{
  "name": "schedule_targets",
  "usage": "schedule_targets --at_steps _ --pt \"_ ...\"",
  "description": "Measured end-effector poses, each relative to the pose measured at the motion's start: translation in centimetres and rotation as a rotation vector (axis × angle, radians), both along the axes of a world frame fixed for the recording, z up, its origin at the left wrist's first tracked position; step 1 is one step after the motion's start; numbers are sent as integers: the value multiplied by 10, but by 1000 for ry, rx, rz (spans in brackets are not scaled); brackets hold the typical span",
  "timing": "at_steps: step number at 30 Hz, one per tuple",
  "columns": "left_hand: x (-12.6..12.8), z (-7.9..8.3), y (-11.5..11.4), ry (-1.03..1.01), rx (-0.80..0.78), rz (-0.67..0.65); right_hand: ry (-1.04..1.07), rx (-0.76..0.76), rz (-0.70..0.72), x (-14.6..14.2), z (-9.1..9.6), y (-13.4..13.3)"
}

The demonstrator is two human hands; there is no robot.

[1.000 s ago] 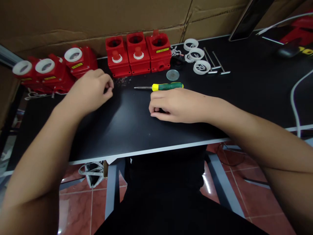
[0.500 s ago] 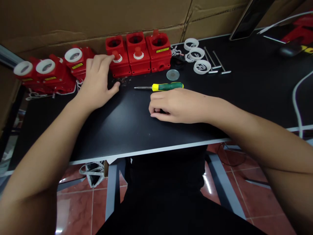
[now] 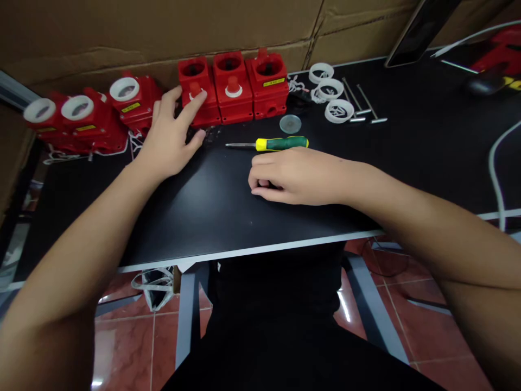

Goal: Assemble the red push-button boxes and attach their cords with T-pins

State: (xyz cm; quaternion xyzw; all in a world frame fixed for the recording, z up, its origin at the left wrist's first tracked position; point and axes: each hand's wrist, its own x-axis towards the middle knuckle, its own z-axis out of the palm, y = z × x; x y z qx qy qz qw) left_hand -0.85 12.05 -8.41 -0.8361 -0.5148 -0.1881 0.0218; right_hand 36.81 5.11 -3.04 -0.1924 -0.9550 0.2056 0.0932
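My left hand (image 3: 173,136) is at the leftmost of three red housings (image 3: 205,111) in the middle of the row. Its fingers are spread, the index finger in front of the housing's red knob and another finger by its left side. Whether the fingertips touch the housing, I cannot tell. My right hand (image 3: 285,175) rests on the black tabletop, fingers loosely curled, with nothing visible in them. Just behind it lies a screwdriver (image 3: 280,143) with a green and yellow handle, its tip pointing left. A round clear disc (image 3: 290,124) lies farther back.
Three red units with white rings (image 3: 124,89) stand at the left with white cords. White rings (image 3: 339,111), some with small parts inside, lie right of the housings beside metal T-shaped rods (image 3: 372,104). Cardboard (image 3: 163,27) backs the table (image 3: 195,217). A white cable (image 3: 494,168) crosses the right.
My left hand has shifted slightly right, and its index finger now reaches across the front of the red housing. My right hand has stayed in place. The view has moved slightly.
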Motion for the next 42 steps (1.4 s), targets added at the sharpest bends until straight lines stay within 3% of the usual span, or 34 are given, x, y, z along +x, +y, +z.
schedule_targets --at_steps 5,11,14,23,30,37,42 --pt "5 22 -10 67 54 -53 -19 -5 -10 0 -1 0" --pt "10 32 0 73 -42 -131 -35 6 -15 -4 0 -1" --pt "8 37 7 59 -13 -130 -38 -7 -12 -5 1 0" --pt "2 19 25 85 10 -116 -53 -21 -25 -7 2 -2" --pt "-16 22 43 58 86 -47 -74 -35 -40 -9 4 -5" --pt "-5 28 28 -31 -15 -33 -65 -32 -35 -9 5 -5" --pt "-3 42 18 -16 52 -36 -56 -35 -31 -7 4 -5"
